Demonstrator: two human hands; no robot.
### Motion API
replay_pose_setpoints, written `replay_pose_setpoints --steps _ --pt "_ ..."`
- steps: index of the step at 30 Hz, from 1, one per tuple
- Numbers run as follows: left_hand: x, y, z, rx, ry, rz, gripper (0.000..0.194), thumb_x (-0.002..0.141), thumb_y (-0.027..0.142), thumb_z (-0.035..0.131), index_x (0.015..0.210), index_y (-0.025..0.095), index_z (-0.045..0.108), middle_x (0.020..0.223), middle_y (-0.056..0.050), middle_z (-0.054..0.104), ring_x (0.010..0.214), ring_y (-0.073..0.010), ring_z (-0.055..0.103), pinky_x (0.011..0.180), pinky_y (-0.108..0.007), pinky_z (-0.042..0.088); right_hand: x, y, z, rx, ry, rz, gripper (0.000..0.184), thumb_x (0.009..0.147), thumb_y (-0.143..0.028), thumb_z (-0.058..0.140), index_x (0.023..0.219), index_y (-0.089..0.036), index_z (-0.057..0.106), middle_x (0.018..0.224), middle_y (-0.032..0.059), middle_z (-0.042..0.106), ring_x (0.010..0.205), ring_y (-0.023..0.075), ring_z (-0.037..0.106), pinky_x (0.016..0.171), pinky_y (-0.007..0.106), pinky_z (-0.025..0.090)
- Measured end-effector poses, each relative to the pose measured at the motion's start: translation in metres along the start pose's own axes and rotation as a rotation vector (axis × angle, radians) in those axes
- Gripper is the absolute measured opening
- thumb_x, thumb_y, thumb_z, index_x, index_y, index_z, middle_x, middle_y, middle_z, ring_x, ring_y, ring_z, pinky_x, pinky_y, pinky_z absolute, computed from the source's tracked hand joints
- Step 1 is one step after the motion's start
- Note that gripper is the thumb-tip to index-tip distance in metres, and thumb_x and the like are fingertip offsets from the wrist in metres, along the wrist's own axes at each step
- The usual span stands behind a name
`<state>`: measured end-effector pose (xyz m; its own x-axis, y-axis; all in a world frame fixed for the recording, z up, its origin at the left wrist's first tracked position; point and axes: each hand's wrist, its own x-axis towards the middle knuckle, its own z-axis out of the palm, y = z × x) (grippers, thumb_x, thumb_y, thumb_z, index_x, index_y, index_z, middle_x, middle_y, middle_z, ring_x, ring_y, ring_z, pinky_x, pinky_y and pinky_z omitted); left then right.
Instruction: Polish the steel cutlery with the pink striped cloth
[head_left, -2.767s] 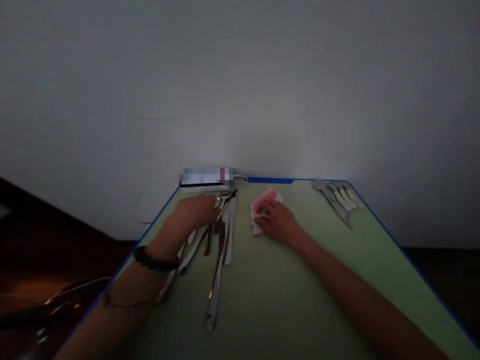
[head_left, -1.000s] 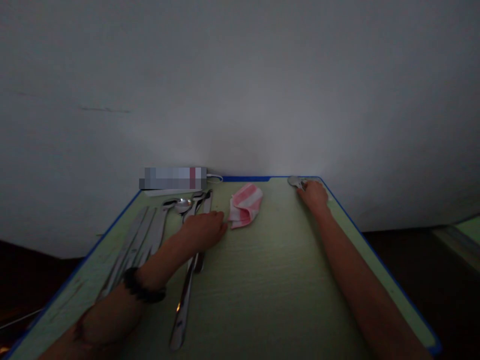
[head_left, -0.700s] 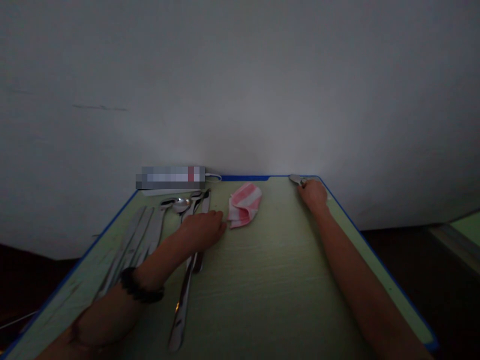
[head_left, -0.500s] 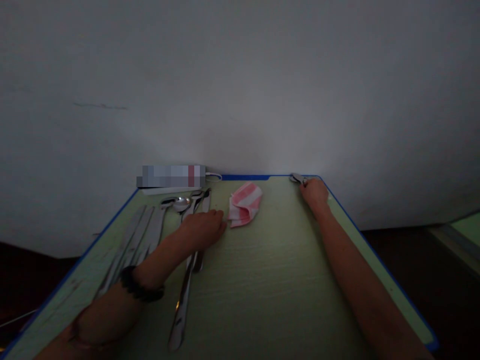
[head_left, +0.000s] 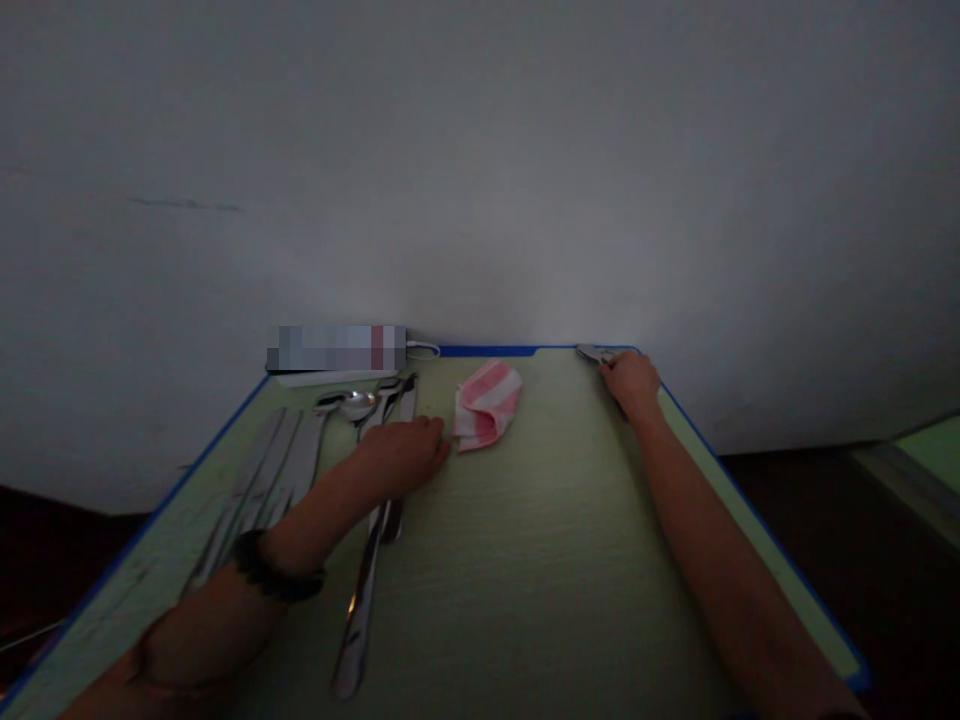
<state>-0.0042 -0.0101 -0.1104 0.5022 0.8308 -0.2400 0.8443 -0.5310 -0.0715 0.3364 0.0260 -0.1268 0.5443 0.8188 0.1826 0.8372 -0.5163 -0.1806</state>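
Observation:
At the far right corner of the table, my right hand [head_left: 631,383] is closed around the handle end of a metal spoon [head_left: 592,352]. The spoon's head points left and lies close to the wall; most of its handle is hidden by my fingers. My left hand [head_left: 405,452] hovers or rests over the cutlery left of centre, palm down, fingers loosely bent and apart from any held thing. Its fingertips are just beside a crumpled pink-and-white striped cloth [head_left: 491,405]. Under my left wrist run a long-handled spoon [head_left: 352,640] and other cutlery.
Several table knives [head_left: 262,460] lie side by side on the left, with a shiny spoon [head_left: 358,404] near them. A blurred box [head_left: 337,350] with a white cable stands at the back left. The green table [head_left: 525,580] has a blue edge and meets a wall [head_left: 480,180].
The whole view has shifted slightly, so everything sits a little further left. The spoon in my right hand has turned slightly, and my left hand keeps its place beside the cloth.

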Motion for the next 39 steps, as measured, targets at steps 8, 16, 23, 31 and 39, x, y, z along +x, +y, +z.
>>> replay_pose_setpoints --steps 8,16,23,31,39 --pt "0.0007 0.0002 0.0007 0.005 -0.001 0.005 0.042 0.090 0.042 0.024 0.102 0.015 0.054 0.107 -0.016 0.061 0.089 -0.0284 0.062 0.071 -0.041 0.049 -0.0021 -0.0039 0.0063 -0.023 0.063 -0.005 0.034 0.079 -0.036 0.047 0.094 -0.015 0.069 0.094 0.0169 0.067 0.089 0.0269 0.063 0.076 0.037 0.047" --pt "0.0005 0.0021 -0.0008 0.012 -0.007 -0.009 0.042 0.090 0.043 0.024 0.103 0.016 0.054 0.107 -0.015 0.061 0.090 -0.0272 0.062 0.072 -0.039 0.048 -0.0021 -0.0034 0.0096 0.002 0.077 -0.026 0.036 0.082 -0.039 0.044 0.095 -0.016 0.069 0.095 0.0150 0.067 0.091 0.0258 0.062 0.079 0.037 0.045" --pt "0.0010 0.0011 -0.0001 0.014 -0.003 0.003 0.043 0.090 0.042 0.022 0.100 0.015 0.054 0.105 -0.016 0.062 0.087 -0.0307 0.063 0.070 -0.045 0.049 -0.0008 -0.0027 0.0077 0.017 0.042 0.019 0.040 0.082 -0.044 0.044 0.098 -0.017 0.069 0.095 0.0166 0.067 0.092 0.0273 0.062 0.078 0.038 0.046" --pt "0.0002 0.0021 -0.0011 0.001 -0.002 -0.011 0.045 0.091 0.046 0.022 0.101 0.016 0.054 0.106 -0.015 0.062 0.089 -0.0280 0.062 0.072 -0.039 0.049 -0.0019 -0.0036 0.0060 -0.013 0.081 -0.012 0.037 0.082 -0.042 0.045 0.096 -0.018 0.070 0.094 0.0149 0.068 0.090 0.0263 0.063 0.077 0.037 0.046" --pt "0.0009 0.0018 -0.0005 0.007 -0.002 -0.005 0.045 0.091 0.045 0.021 0.102 0.016 0.054 0.106 -0.015 0.062 0.088 -0.0285 0.062 0.071 -0.041 0.049 -0.0031 -0.0033 0.0038 -0.011 0.074 -0.016 0.034 0.081 -0.042 0.048 0.094 -0.020 0.071 0.094 0.0128 0.068 0.090 0.0248 0.063 0.076 0.035 0.046"
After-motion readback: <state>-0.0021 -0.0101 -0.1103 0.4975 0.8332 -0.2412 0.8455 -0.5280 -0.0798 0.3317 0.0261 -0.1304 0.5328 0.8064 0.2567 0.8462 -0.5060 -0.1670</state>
